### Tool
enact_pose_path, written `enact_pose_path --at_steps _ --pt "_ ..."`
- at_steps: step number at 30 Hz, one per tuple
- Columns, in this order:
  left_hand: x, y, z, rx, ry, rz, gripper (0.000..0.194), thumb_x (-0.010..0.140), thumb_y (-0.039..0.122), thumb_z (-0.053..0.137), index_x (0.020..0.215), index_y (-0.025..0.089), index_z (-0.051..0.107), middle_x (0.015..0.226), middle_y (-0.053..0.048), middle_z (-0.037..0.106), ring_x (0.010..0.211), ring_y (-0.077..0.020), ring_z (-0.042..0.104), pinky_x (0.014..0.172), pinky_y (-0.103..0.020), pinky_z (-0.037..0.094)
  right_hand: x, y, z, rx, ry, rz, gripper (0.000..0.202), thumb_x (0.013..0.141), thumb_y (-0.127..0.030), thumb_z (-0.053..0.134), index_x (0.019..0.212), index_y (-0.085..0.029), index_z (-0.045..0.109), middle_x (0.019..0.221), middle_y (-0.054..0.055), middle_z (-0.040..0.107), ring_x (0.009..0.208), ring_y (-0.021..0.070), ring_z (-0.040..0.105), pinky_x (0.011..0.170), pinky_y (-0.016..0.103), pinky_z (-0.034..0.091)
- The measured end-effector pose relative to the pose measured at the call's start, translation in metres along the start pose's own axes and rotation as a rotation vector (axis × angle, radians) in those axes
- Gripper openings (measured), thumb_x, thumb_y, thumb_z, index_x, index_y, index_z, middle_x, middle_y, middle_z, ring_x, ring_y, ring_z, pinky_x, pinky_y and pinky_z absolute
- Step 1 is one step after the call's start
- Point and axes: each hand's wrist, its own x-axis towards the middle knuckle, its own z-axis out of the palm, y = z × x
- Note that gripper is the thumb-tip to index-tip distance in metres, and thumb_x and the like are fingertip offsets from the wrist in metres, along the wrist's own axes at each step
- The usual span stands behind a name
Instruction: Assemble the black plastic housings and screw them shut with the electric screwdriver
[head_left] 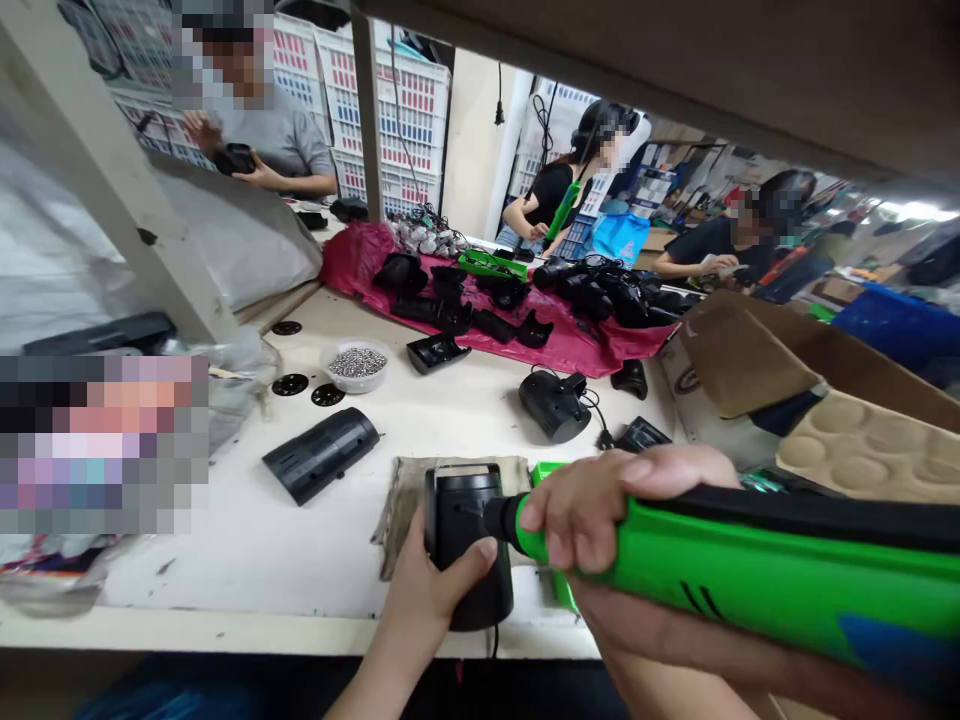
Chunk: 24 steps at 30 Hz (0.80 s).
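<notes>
My left hand [439, 575] grips a black plastic housing [469, 590] by its side, with the thumb across its front. The housing rests on a folded grey-brown cloth [401, 500] near the table's front edge, and a cord hangs below it. My right hand [592, 510] is wrapped round a green and black electric screwdriver [720, 560]. The tool lies nearly level, its black nose [501, 518] at the right face of the housing. Whether the bit sits in a screw is hidden. Behind the screwdriver a green tray [551, 470] shows in part.
A bowl of small screws [358, 368], black discs [290, 384] and a long black shell [322, 455] lie to the left. Black assemblies [555, 405] stand farther back, before a pink plastic sheet [607, 345] with more parts. A cardboard box [757, 350] borders the right. Several people work beyond.
</notes>
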Motion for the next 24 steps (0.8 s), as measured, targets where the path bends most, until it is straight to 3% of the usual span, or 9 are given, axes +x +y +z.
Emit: enact_pose_path --at_steps 3,5,9,13,16,19,24 --pt "0.001 0.0 -0.001 0.025 -0.027 0.003 0.049 0.058 0.037 0.075 0.103 0.02 0.063 0.097 -0.007 0.074 0.097 -0.0329 0.066 0.09 -0.045 0.048 0.006 0.016 0.011 0.074 0.042 -0.248 0.031 0.084 -0.064 0.054 0.087 -0.034 0.063 0.049 -0.006 0.054 0.039 0.0164 0.048 0.049 0.034 0.046" --pt "0.002 0.0 -0.002 0.036 -0.038 0.004 0.047 0.06 0.038 0.074 0.101 0.02 0.063 0.095 -0.007 0.074 0.096 -0.0325 0.066 0.089 -0.045 0.048 0.01 0.024 0.017 0.092 0.06 -0.322 0.044 0.08 -0.074 0.051 0.087 -0.032 0.063 0.05 -0.005 0.053 0.039 0.0156 0.048 0.046 0.032 0.047" --pt "0.005 -0.003 -0.004 0.046 -0.035 -0.011 0.047 0.061 0.041 0.074 0.101 0.019 0.064 0.093 -0.008 0.074 0.094 -0.0334 0.066 0.087 -0.046 0.048 0.021 0.024 0.025 0.123 0.063 -0.305 0.065 0.067 -0.089 0.044 0.076 -0.027 0.06 0.046 -0.006 0.049 0.036 0.0145 0.047 0.041 0.032 0.048" --pt "0.005 -0.006 -0.006 0.023 -0.046 0.015 0.052 0.061 0.043 0.075 0.106 0.019 0.065 0.099 -0.009 0.073 0.099 -0.0342 0.065 0.091 -0.046 0.047 0.031 0.018 0.031 0.161 -0.05 -0.211 0.07 0.057 -0.092 0.048 0.072 -0.025 0.058 0.042 -0.007 0.047 0.033 0.0138 0.046 0.039 0.031 0.048" --pt "0.003 -0.007 -0.007 0.056 -0.04 0.036 0.05 0.062 0.042 0.075 0.105 0.019 0.065 0.098 -0.009 0.073 0.1 -0.0337 0.065 0.093 -0.046 0.045 0.03 0.016 0.032 0.187 -0.094 -0.216 0.073 0.059 -0.092 0.047 0.079 -0.024 0.063 0.044 -0.005 0.05 0.035 0.0143 0.048 0.039 0.03 0.047" --pt "0.002 -0.007 -0.006 0.02 -0.078 -0.011 0.05 0.064 0.043 0.074 0.106 0.019 0.064 0.099 -0.009 0.073 0.099 -0.0322 0.065 0.093 -0.045 0.045 0.025 0.014 0.028 0.203 -0.033 -0.264 0.071 0.062 -0.089 0.05 0.084 -0.023 0.066 0.046 -0.005 0.051 0.035 0.0146 0.048 0.04 0.031 0.047" --pt "0.004 -0.008 -0.003 0.011 -0.076 -0.043 0.053 0.062 0.044 0.075 0.106 0.018 0.065 0.098 -0.009 0.073 0.099 -0.0323 0.065 0.09 -0.043 0.047 0.024 0.021 0.023 0.193 -0.022 -0.223 0.066 0.061 -0.088 0.053 0.078 -0.026 0.061 0.046 -0.005 0.049 0.038 0.0156 0.05 0.044 0.032 0.05"
